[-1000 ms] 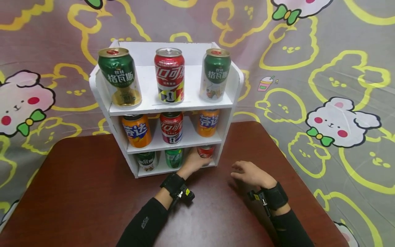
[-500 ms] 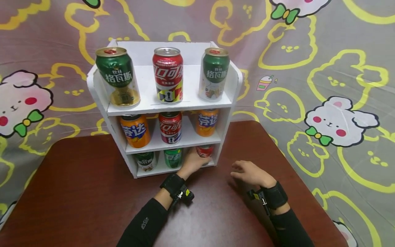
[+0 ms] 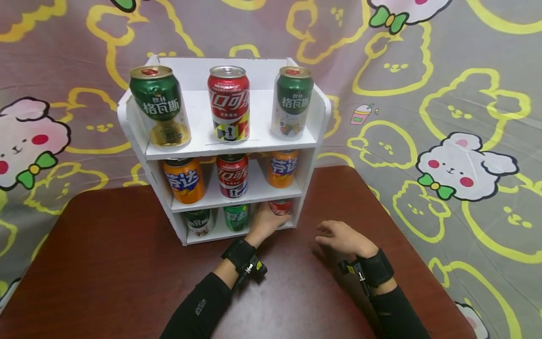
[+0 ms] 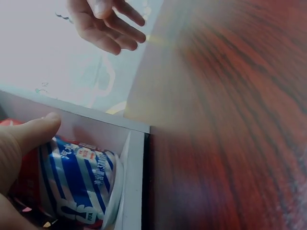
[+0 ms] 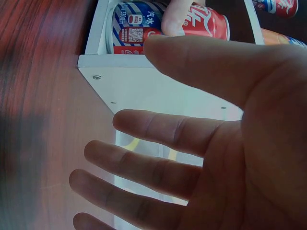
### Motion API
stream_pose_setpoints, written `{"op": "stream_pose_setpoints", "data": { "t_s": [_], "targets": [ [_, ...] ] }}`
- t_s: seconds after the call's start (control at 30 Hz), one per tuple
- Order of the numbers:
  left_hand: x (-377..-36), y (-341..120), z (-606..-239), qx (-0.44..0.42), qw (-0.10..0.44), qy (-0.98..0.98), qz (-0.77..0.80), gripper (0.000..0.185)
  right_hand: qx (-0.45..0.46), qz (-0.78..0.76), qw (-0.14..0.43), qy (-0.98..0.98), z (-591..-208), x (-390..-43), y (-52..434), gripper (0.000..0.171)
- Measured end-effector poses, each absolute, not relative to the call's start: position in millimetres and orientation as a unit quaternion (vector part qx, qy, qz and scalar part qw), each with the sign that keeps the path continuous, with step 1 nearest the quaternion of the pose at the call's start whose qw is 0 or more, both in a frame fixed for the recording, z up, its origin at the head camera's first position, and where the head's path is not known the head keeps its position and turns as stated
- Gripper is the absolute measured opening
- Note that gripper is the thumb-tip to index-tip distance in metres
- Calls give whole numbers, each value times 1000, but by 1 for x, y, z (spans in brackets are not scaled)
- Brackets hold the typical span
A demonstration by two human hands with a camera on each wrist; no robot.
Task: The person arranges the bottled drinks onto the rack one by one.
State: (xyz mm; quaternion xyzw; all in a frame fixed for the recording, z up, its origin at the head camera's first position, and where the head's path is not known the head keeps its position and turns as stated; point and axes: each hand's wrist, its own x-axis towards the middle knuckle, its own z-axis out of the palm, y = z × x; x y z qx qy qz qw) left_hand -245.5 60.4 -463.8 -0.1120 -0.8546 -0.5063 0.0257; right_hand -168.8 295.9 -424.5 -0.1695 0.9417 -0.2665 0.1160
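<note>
My left hand (image 3: 266, 223) reaches into the bottom right compartment of a white three-tier shelf (image 3: 237, 202). It grips a red cola can (image 3: 280, 207) that stands there, and its thumb (image 4: 41, 130) lies across the can's side in the left wrist view. Blue and white stripes show on the lower part of this cola can (image 5: 134, 29) in the right wrist view. Right of the shelf, my right hand (image 3: 348, 239) hovers over the table with fingers spread and nothing held. Part of the left fingers is hidden behind the can.
Left of the gripped can stand a green soda can (image 3: 236, 217) and a green-white kvass can (image 3: 199, 222). Orange soda cans (image 3: 184, 181) flank a cola can (image 3: 232, 175) on the middle tier. Kvass cans (image 3: 292, 103) and a cola can (image 3: 229, 103) occupy the top. Brown table (image 3: 114, 263) below.
The head view has shifted slightly, so the shelf appears a little further left. Both hands keep nearly the same place and pose.
</note>
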Motion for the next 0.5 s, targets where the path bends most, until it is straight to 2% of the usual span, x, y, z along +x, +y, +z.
{"op": "stream_pose_setpoints", "data": {
  "t_s": [0.23,0.5],
  "targets": [
    [-248,54,-472,-137,3,-865,-483,85,-167,-271,118,941,-426,-169,296,45],
    [-250,51,-475,-146,-7,-870,-472,84,-175,-270,112,940,-426,-169,295,44]
  ]
}}
